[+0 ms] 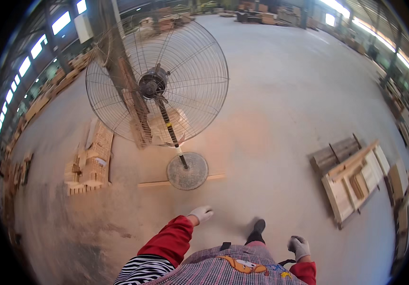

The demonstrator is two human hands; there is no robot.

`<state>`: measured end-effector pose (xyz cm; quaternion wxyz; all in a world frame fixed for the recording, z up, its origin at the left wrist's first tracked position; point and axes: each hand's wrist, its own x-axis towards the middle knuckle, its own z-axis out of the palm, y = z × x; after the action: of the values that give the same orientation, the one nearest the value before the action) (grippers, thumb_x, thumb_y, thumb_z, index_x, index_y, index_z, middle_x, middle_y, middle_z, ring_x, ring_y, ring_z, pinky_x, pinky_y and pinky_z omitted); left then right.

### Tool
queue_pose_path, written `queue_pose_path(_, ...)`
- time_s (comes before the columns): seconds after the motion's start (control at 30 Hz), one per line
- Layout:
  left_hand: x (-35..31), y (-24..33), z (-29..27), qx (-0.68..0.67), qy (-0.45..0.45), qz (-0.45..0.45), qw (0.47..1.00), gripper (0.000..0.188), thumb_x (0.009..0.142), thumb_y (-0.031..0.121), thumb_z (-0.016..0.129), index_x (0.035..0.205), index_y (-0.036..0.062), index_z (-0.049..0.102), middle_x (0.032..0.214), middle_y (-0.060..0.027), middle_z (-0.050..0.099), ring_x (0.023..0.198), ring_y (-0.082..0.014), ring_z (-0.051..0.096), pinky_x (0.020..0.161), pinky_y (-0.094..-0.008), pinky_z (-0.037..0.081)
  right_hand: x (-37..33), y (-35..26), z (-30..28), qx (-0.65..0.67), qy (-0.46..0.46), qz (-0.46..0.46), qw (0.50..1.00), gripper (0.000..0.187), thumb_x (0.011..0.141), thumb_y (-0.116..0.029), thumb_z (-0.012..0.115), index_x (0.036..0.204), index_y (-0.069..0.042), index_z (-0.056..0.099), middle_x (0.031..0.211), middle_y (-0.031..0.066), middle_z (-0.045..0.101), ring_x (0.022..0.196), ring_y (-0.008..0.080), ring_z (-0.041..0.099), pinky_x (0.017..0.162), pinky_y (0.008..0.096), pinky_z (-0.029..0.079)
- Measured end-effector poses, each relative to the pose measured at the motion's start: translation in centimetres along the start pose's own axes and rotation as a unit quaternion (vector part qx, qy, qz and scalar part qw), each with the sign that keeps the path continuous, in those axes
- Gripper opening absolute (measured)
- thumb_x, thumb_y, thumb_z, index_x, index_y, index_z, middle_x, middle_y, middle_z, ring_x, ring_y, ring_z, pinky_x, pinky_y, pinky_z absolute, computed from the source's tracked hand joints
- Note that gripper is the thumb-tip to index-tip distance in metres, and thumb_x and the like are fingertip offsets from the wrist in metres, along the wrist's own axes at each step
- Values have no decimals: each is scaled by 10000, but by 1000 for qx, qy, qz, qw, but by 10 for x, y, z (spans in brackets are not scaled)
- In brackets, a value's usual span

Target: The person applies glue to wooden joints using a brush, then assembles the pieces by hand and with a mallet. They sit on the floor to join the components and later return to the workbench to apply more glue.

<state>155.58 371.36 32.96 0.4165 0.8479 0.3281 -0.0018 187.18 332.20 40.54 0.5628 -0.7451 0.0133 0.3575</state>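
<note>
My left hand (201, 213), in a white glove and a red sleeve, is held out in front of me over the floor. Its fingers are loosely curled, and nothing shows in them. On my right, my gloved right hand (299, 246) hangs beside my checked apron (233, 266), also with fingers curled in and no object visible. Ahead of my left hand, apart from it, stands a large pedestal fan (154, 83) with a round wire cage. Its round base (188, 171) rests on the floor. Neither hand touches anything I can see.
A thin wooden strip (154, 184) lies by the fan base. Stacked wood pieces (95, 159) sit to the left, near a post (119, 61). Wooden panels (356, 180) lie on the right. My dark shoe (259, 225) is on the dusty floor (280, 95).
</note>
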Motion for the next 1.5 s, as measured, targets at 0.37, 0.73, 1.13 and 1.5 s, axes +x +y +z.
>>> queue_pose_path(0.37,76,-66,81,-96,22,-335,937,413,823,387,485,1084,122,664,1107,-191,636,1044,-355,602,915,-425,454,353,-289,132,-158,-200,-17,967,155,909,-73,513,1054,-49,562,746,89,602,547,200,598,464,333,516)
queue_pose_path(0.73,138,-178,180,-336,148,-603,708,398,845,347,525,1073,58,676,1019,-138,687,943,-297,650,826,-397,494,552,-367,577,-205,-450,-26,869,222,899,-153,576,1097,-55,560,777,95,609,586,206,609,499,332,518)
queue_pose_path(1.13,319,-41,30,-387,490,-448,640,434,894,315,524,1169,-15,589,1140,-197,628,1065,-311,597,929,-363,457,445,-349,931,-395,-743,-134,523,318,887,-191,588,1142,-4,554,741,38,578,545,146,538,475,272,462)
queue_pose_path(1.5,473,131,130,-477,511,-628,342,437,834,355,551,1121,36,635,1058,-165,666,1019,-292,625,887,-363,475,376,-285,1056,-410,-763,-74,494,326,859,-185,628,1149,-62,546,853,45,573,692,157,557,615,328,507)
